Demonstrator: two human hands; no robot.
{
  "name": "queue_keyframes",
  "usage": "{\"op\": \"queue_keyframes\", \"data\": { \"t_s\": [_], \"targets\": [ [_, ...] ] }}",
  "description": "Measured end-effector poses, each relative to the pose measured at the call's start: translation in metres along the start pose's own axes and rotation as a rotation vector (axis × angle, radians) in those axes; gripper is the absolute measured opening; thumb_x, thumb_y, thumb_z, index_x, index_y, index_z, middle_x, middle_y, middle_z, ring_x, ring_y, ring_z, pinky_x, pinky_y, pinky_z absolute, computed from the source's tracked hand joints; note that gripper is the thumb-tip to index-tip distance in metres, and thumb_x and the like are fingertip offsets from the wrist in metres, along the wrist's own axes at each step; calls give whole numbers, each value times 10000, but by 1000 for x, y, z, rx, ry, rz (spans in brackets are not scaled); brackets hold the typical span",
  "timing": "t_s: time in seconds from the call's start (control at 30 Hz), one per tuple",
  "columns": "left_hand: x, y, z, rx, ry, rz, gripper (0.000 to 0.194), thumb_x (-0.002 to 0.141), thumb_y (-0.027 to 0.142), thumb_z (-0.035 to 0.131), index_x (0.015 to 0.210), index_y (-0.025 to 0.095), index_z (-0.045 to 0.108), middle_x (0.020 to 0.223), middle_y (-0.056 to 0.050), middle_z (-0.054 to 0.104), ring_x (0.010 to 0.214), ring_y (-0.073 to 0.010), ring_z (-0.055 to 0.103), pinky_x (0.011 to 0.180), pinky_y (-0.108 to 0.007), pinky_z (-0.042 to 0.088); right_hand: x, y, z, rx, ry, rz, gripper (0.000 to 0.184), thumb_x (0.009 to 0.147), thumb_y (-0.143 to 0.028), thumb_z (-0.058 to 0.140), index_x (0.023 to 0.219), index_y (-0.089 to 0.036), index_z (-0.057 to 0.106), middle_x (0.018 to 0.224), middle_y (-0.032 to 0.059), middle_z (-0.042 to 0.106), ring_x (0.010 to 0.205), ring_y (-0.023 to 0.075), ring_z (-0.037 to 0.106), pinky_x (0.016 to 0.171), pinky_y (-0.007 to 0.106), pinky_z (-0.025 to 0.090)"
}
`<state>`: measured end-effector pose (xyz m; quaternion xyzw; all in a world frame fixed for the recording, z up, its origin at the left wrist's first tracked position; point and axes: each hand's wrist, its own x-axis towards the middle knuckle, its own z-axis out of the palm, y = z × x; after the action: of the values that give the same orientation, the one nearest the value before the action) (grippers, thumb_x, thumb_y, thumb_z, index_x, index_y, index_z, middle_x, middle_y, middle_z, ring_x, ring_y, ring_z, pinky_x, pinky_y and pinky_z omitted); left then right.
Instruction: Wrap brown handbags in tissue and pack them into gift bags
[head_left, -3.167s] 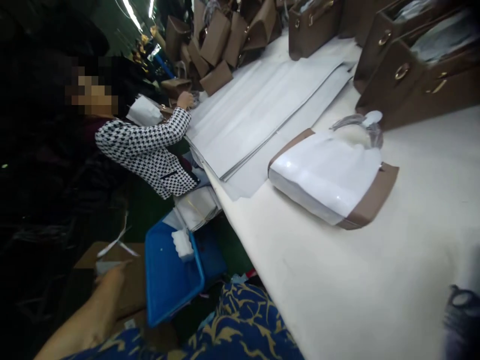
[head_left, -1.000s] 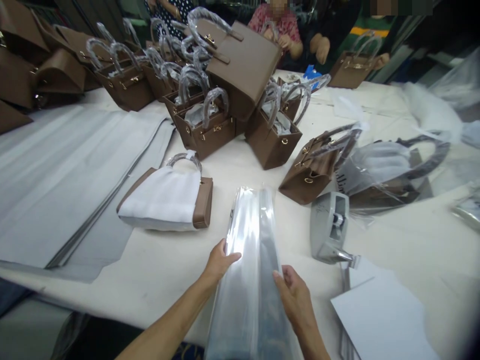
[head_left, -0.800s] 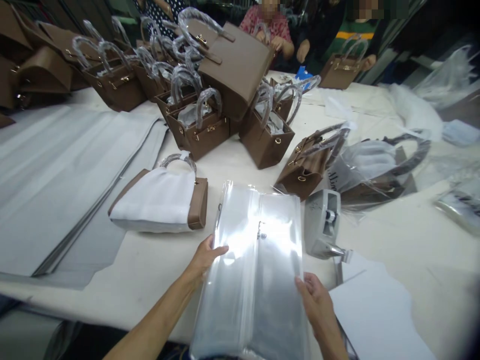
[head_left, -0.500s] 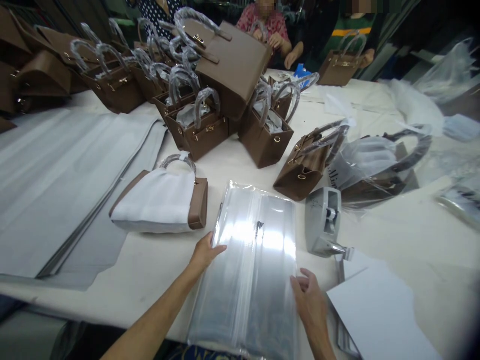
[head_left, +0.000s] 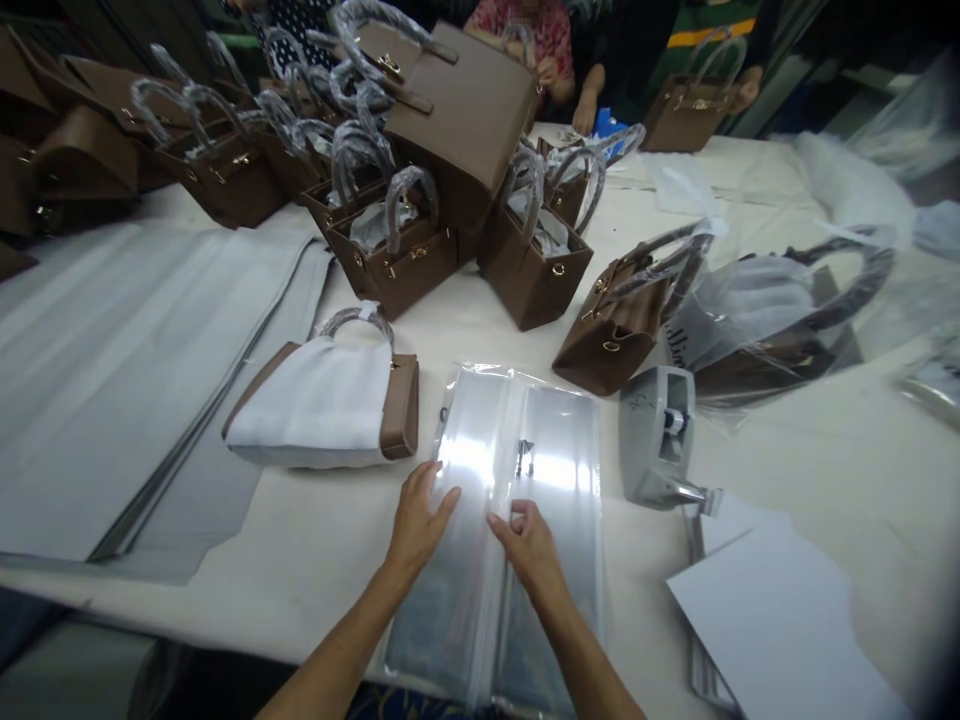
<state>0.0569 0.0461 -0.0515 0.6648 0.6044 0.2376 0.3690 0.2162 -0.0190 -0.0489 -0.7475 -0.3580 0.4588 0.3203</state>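
A stack of clear plastic bags (head_left: 559, 590) lies flat before me, shiny, with a seam down the middle. My left hand (head_left: 420, 518) rests on its left edge, thumb spread from the fingers. At the middle seam, my right hand (head_left: 531, 548) has its fingers curled and thumb close to them, pinching the plastic there. To the left of the stack lies a brown handbag (head_left: 399, 405) wrapped in a white sheet (head_left: 315, 400). A grey tape dispenser (head_left: 654, 440) stands just right of the stack.
Several brown handbags (head_left: 405, 265) with wrapped handles crowd the back. One bag (head_left: 780, 350) at right sits in clear plastic. Grey sheets (head_left: 150, 390) cover the left side; white cards (head_left: 780, 600) lie at front right. Co-workers (head_left: 705, 60) are across the table (head_left: 315, 570).
My right hand has moved left from the stack's right edge to its middle seam, and its fingers have closed in. My left hand stays at the left edge. The view has shifted slightly.
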Motion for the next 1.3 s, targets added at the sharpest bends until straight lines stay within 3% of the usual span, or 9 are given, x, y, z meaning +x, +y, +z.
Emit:
{"op": "queue_keyframes", "data": {
  "t_s": [0.1,0.23,0.37,0.6,0.73,0.9,1.03,1.17,1.3],
  "targets": [
    [1,5,-7,-85,-39,-56,492,821,456,450,1187,128,478,1282,-142,437,1228,-255,363,1076,-423,229,-2,-15,8,37,-51,-77,242,713,-393,574,683,-155,543,588,-14,498,563,149,471,545,260,368],
    [2,21,-22,-241,-155,-152,576,840,508,394,1274,130,397,1336,-128,416,1257,-254,356,1072,-409,252,-18,-47,24,141,-80,-175,204,787,-339,490,848,-155,555,787,19,563,743,169,516,683,274,412],
    [7,37,-37,-348,-229,-177,691,772,510,520,1321,136,331,1312,-113,458,1216,-275,413,1025,-374,329,-27,-72,41,265,-135,-231,213,837,-295,447,971,-169,553,834,9,583,823,167,546,737,270,431],
    [21,45,-58,-292,-236,-222,553,756,416,532,1209,116,424,1036,-92,619,934,-248,587,818,-346,461,-33,-72,58,378,-364,-330,374,786,-176,501,1158,-211,508,1109,31,544,1009,190,514,758,272,465],
    [26,42,-62,-133,-211,-208,514,691,355,580,1130,112,470,969,-73,616,901,-250,576,824,-363,439,-35,-69,63,286,-340,-481,476,797,-211,529,1264,-248,446,1256,45,463,1134,225,431,886,345,426],
    [28,40,-65,93,-169,-209,346,719,253,534,1049,150,509,882,-55,620,833,-237,579,767,-332,424,-34,-59,64,204,-389,-588,513,807,-306,547,1299,-221,431,1296,66,436,1191,250,385,1010,404,316],
    [27,39,-70,180,-146,-233,228,731,140,464,927,186,570,805,-36,640,797,-209,597,743,-280,416,-25,-61,41,175,-313,-403,298,857,-398,464,944,-176,643,908,67,643,859,226,595,758,338,485],
    [27,38,-73,176,-152,-244,243,731,146,492,942,217,592,847,-26,668,823,-195,617,723,-236,427,17,-108,11,226,-115,-290,307,842,-460,482,924,-190,604,866,38,644,776,185,615,716,301,492],
    [24,37,-76,155,-162,-244,263,731,151,492,959,227,600,881,-22,677,847,-195,622,723,-225,436,87,-185,21,221,-179,-350,326,823,-432,521,1041,-192,563,1011,45,614,885,174,599,812,300,478]
  ]
}}
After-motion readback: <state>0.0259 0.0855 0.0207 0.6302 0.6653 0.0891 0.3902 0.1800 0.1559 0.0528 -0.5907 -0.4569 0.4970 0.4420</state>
